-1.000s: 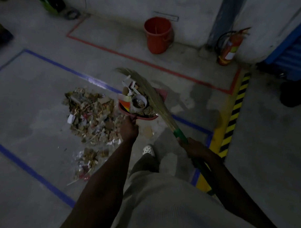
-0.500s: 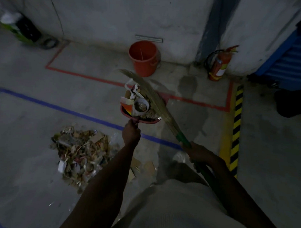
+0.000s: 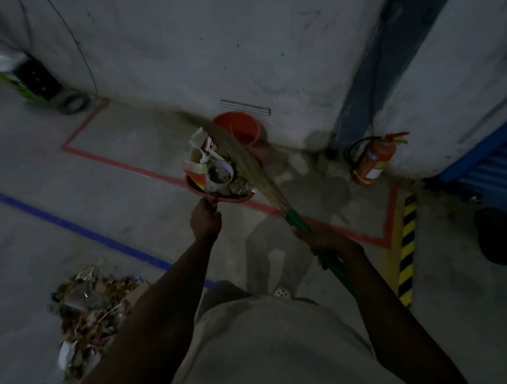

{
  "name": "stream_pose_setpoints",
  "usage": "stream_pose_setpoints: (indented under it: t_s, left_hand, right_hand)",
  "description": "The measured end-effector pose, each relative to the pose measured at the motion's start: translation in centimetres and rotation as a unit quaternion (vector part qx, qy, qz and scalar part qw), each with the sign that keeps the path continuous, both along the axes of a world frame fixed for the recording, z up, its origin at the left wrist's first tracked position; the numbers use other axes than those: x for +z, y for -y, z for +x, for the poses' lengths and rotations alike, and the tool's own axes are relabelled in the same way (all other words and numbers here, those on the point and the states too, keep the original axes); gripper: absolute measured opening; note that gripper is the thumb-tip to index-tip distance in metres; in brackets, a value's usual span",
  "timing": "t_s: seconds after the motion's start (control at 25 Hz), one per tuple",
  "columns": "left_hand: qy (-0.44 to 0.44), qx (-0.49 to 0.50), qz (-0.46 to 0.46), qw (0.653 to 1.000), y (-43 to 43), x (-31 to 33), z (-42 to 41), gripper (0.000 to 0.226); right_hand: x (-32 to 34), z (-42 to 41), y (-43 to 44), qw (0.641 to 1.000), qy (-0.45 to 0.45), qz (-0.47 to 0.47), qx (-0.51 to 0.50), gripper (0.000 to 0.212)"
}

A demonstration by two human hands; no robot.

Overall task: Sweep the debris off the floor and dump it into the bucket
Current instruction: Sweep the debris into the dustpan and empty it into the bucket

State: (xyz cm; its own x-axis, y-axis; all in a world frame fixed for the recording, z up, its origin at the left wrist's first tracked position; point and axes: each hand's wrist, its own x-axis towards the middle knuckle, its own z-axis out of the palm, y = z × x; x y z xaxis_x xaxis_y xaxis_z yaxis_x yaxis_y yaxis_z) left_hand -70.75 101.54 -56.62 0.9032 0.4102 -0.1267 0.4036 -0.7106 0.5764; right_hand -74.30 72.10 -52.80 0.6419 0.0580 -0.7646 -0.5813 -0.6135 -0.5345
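Note:
My left hand [image 3: 205,220] grips the handle of a red dustpan [image 3: 217,196] held up in front of me, loaded with paper scraps, a white cup and other rubbish. My right hand [image 3: 322,237] grips the green handle of a straw broom [image 3: 247,165], whose bristles lie across the load on the pan. The orange bucket [image 3: 238,128] stands against the wall just beyond the pan, partly hidden by the bristles. A pile of debris [image 3: 90,309] lies on the floor at the lower left.
A red fire extinguisher [image 3: 372,161] stands by the wall to the right of the bucket. Red tape [image 3: 126,166] and blue tape [image 3: 73,225] lines cross the concrete floor. A yellow-black hazard strip [image 3: 407,249] runs on the right. A green-black box [image 3: 29,80] sits at far left.
I have moved forward toward the wall, carrying the loaded dustpan and broom. The bucket is now much closer to the pan, and the debris pile has dropped behind to the lower left.

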Motion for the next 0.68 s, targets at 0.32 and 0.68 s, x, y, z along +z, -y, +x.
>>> stream_pose_setpoints:
  t_s: [0.32, 0.68]
  left_hand:
    - [-0.006, -0.001, -0.002, 1.0, -1.3, -0.7, 14.7, 0.032]
    - [-0.045, -0.042, -0.034, 0.998, -6.8, -2.6, 35.9, 0.032]
  right_hand:
    - [-2.0, 14.0, -1.3, 1.0, -0.014, 0.012, -0.007, 0.058]
    - [-4.5, 32.8, -6.5, 0.997, -0.011, 0.008, -0.076, 0.065]
